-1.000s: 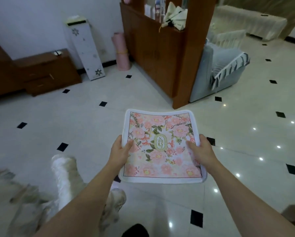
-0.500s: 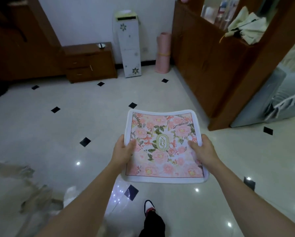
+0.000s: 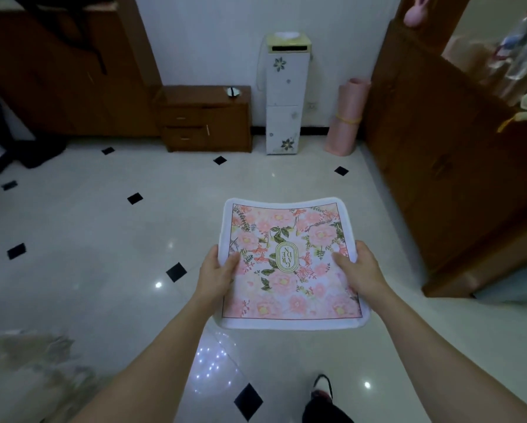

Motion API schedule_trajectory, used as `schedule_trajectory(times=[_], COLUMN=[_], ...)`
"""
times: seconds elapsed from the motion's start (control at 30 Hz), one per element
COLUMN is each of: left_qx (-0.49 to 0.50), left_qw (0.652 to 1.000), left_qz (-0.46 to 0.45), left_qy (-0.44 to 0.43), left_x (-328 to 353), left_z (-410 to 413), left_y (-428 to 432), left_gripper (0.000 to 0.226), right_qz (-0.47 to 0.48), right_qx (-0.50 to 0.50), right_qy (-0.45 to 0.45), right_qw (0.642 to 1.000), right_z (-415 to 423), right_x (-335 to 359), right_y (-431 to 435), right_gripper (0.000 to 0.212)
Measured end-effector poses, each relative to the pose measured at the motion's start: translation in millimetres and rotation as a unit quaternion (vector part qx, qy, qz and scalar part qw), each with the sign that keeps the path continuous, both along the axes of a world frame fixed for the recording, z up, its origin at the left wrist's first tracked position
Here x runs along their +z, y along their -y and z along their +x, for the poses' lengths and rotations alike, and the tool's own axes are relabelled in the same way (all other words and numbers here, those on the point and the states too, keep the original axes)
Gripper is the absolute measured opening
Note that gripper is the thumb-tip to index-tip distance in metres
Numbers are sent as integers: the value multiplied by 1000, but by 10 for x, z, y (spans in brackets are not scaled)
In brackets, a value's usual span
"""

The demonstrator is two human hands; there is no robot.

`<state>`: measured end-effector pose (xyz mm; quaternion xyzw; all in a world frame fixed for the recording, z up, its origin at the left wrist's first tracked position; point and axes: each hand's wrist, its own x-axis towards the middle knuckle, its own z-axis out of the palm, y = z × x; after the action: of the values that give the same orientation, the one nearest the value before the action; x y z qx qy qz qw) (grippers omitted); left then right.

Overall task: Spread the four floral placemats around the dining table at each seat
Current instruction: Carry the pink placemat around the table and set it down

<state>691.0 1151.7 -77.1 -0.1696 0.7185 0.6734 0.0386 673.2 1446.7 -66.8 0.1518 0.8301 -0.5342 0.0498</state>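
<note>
Item: pink floral square fabric placemat (image 3: 289, 264) with white border, held flat above the glossy white tiled floor (image 3: 88, 239). Our left hand (image 3: 218, 274) and right hand (image 3: 359, 270) grip its opposite side edges.

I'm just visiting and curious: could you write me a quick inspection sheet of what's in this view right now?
Surface: glossy pale floor with black diamond tiles; no dining table in view.
Job's things: floral placemat, held level over the floor; whether more mats lie under it cannot be told.
Clutter: pink rolled mat against the wall; blurred pale shape at lower left, unclear.
Grippers: left hand and right hand each grip a side edge of the placemat.
Cables: nothing seen.
Surroundings: low drawer cabinet, white flowered stand, wooden partition, shoe.
</note>
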Motion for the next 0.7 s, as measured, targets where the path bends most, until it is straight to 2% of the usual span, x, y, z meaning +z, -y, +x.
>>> schedule_trajectory(times=[0.27, 0.4, 0.53, 0.7], left_qx=[110, 164, 222, 296], left_qw=[994, 986, 973, 953], left_qz=[-26, -40, -54, -61], left_qy=[-5, 0, 1, 3], left_x=[-85, -87, -18, 63], left_z=[-960, -1593, -2215, -2596], left_y=[763, 1218, 1670, 2225], left_gripper=[10, 15, 10, 13], right_qz=[6, -2, -10, -18], right_qx=[107, 161, 219, 299], right_qy=[3, 4, 28, 34], right_qw=[994, 987, 975, 953], right_z=[-1511, -2442, -3377, -4206], right_x=[-26, -138, -202, -151], right_y=[835, 1388, 2000, 2802], right_gripper=[14, 11, 20, 20])
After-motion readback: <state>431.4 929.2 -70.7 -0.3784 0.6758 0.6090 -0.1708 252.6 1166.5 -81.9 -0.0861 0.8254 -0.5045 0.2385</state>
